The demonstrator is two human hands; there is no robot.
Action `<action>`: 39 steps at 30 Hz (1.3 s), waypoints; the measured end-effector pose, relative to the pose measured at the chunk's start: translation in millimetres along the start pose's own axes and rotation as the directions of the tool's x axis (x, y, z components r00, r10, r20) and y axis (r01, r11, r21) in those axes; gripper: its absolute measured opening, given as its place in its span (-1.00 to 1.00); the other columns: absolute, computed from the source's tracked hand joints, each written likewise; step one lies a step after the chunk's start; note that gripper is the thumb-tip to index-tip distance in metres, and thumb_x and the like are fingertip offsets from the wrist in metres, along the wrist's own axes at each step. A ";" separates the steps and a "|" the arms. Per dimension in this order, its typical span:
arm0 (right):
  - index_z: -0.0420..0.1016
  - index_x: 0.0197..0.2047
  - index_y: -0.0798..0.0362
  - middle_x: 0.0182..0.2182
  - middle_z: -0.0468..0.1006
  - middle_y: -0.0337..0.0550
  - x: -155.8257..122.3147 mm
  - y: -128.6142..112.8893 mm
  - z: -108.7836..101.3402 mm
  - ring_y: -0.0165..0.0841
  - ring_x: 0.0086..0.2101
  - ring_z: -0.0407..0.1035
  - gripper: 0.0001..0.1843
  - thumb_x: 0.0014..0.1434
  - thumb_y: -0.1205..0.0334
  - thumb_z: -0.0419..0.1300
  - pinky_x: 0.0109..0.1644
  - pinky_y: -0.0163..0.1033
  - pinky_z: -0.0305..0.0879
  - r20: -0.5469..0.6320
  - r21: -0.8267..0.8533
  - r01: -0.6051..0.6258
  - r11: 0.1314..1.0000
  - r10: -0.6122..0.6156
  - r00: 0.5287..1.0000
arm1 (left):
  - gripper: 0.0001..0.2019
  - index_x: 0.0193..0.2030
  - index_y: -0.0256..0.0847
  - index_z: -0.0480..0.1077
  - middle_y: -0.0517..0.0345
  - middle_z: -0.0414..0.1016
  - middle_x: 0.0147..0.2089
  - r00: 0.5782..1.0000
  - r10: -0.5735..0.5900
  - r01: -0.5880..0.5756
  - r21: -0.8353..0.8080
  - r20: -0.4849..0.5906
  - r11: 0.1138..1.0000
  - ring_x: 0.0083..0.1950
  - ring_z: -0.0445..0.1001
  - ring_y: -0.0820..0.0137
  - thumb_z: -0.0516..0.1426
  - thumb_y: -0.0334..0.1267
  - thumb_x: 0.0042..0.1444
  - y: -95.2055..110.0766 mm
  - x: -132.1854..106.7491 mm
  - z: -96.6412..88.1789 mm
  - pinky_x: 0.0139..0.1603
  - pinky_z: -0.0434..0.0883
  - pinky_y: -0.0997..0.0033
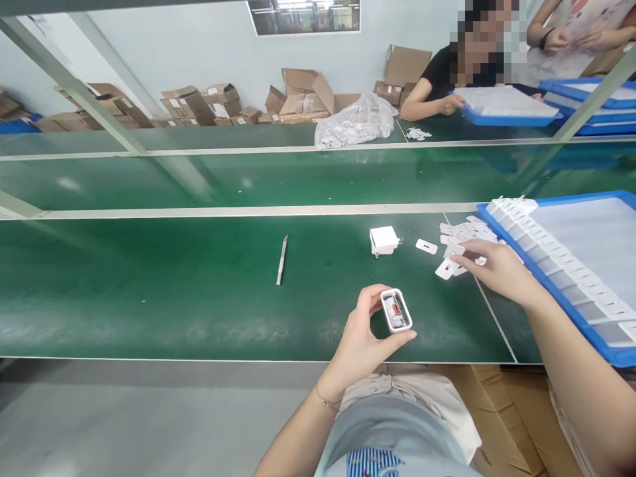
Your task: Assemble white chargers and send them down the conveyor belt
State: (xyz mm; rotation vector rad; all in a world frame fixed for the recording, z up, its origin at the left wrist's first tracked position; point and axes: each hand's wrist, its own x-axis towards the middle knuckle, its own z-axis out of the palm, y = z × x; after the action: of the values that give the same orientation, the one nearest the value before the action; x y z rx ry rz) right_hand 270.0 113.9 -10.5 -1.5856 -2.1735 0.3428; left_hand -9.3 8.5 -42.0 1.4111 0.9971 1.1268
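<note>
My left hand grips a white charger housing by its sides, with the open end facing up. Inside the housing, metal parts and a small red piece show. Over at the right, my right hand pinches a small white cover plate between thumb and fingertips, at the edge of a loose pile of such plates. One single plate lies apart, left of the pile. A white plug charger with metal prongs rests on the green bench behind my left hand.
A slim craft knife lies on the bench. At the right, a blue tray holds a row of white pieces. Beyond the rail, a clear plastic bag, cardboard boxes and two people with blue trays are visible.
</note>
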 end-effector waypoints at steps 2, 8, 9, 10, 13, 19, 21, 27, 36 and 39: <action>0.37 -0.45 -0.03 -0.45 0.51 -0.13 2.6 -1.6 1.6 -0.20 -0.41 0.39 -0.64 0.21 -0.11 0.10 -0.29 -0.14 0.26 -0.039 0.021 -0.034 0.999 0.035 0.999 | -0.46 0.09 -0.09 0.25 0.05 0.49 0.11 1.000 -0.010 0.009 -0.053 -0.026 0.999 0.15 0.50 0.27 0.37 -0.25 0.02 -2.0 0.0 2.4 0.27 0.39 0.14; 0.35 -0.45 -0.02 -0.50 0.49 -0.16 8.5 -3.3 10.7 -0.22 -0.43 0.42 -0.62 0.24 -0.10 0.05 -0.30 -0.13 0.34 -0.038 0.171 -0.103 0.980 0.111 0.993 | -0.48 0.09 -0.10 0.31 0.04 0.47 0.12 0.997 -0.016 0.011 -0.065 -0.076 0.998 0.15 0.50 0.27 0.36 -0.26 0.01 -6.1 -0.2 4.2 0.24 0.44 0.16; 0.38 -0.44 -0.01 -0.47 0.50 -0.16 6.6 -8.0 10.2 -0.21 -0.39 0.44 -0.60 0.26 -0.12 0.04 -0.27 -0.13 0.37 -0.024 0.203 -0.094 0.975 0.101 0.995 | -0.49 0.09 -0.10 0.33 0.04 0.46 0.13 0.996 -0.009 0.004 -0.064 -0.086 0.998 0.15 0.50 0.27 0.36 -0.26 0.00 -7.0 -0.2 4.2 0.24 0.45 0.17; 0.41 -0.41 -0.01 -0.43 0.52 -0.16 3.6 -14.3 8.8 -0.21 -0.35 0.46 -0.59 0.27 -0.13 0.05 -0.23 -0.13 0.40 -0.013 0.239 -0.077 0.968 0.082 0.997 | -0.49 0.09 -0.10 0.35 0.04 0.45 0.14 0.995 0.002 -0.008 -0.060 -0.097 0.998 0.16 0.49 0.26 0.36 -0.26 0.00 -7.7 -0.3 4.2 0.24 0.45 0.18; 0.52 -0.29 -0.07 -0.22 0.56 -0.14 -9.9 -40.3 -1.2 -0.18 -0.15 0.48 -0.68 0.32 -0.08 0.10 -0.08 -0.09 0.45 0.012 0.398 0.055 0.916 -0.065 0.998 | -0.50 0.11 -0.06 0.40 0.07 0.43 0.16 0.990 0.054 -0.062 -0.052 -0.127 0.997 0.20 0.45 0.26 0.36 -0.26 0.01 -7.1 -0.5 4.3 0.28 0.43 0.19; 0.53 -0.02 -0.18 -0.25 0.55 -0.13 -38.7 -85.7 -23.9 -0.26 -0.31 0.50 -0.79 0.38 0.07 0.11 -0.23 -0.12 0.52 0.124 0.600 0.179 0.779 -0.311 0.942 | -0.38 0.22 -0.05 0.36 -0.02 0.49 0.18 0.997 0.076 -0.080 -0.112 -0.032 0.991 0.17 0.50 0.18 0.40 -0.17 0.00 3.5 -4.2 1.6 0.25 0.46 0.09; 0.54 0.01 -0.21 -0.22 0.57 -0.15 -41.5 -93.7 -27.3 -0.30 -0.34 0.49 -0.79 0.32 0.10 0.22 -0.30 -0.21 0.50 0.106 0.594 0.173 0.786 -0.289 0.951 | -0.36 0.21 -0.07 0.35 -0.02 0.51 0.17 0.996 0.079 -0.082 -0.117 -0.027 0.990 0.17 0.51 0.18 0.41 -0.17 -0.02 6.0 -6.2 0.7 0.25 0.46 0.09; 0.64 -0.05 -0.20 -0.21 0.56 -0.14 -29.4 -108.4 -31.9 -0.33 -0.27 0.49 -0.71 0.40 0.23 0.08 -0.25 -0.24 0.46 0.213 0.609 0.335 0.719 -0.555 0.804 | -0.42 0.15 -0.07 0.40 0.02 0.53 0.14 0.987 0.160 -0.160 -0.019 -0.002 0.987 0.16 0.51 0.20 0.42 -0.21 -0.02 5.7 -10.5 -2.2 0.24 0.44 0.16; 0.61 -0.09 -0.09 -0.25 0.63 -0.23 -32.9 -127.8 -13.4 -0.37 -0.33 0.48 -0.84 0.28 0.14 0.26 -0.27 -0.29 0.45 0.273 0.673 0.090 0.734 -0.360 0.892 | -0.45 0.14 -0.08 0.40 0.02 0.53 0.10 0.978 0.210 -0.210 0.001 0.014 0.978 0.12 0.53 0.18 0.40 -0.17 0.00 4.5 -11.7 -3.3 0.18 0.47 0.14; 0.59 -0.04 -0.14 -0.20 0.59 -0.21 -36.6 -128.0 -8.5 -0.38 -0.32 0.44 -0.82 0.30 0.13 0.24 -0.29 -0.29 0.43 0.248 0.627 0.140 0.766 -0.367 0.896 | -0.45 0.14 -0.07 0.40 0.05 0.54 0.11 0.975 0.219 -0.218 0.023 -0.027 0.976 0.11 0.52 0.19 0.40 -0.17 0.00 4.0 -13.6 -2.5 0.18 0.46 0.14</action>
State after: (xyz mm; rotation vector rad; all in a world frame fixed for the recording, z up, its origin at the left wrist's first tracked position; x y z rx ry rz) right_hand 175.7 38.3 45.8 -0.8983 -2.1794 1.1790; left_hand -14.7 -4.6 -39.6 1.5525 0.8910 1.3043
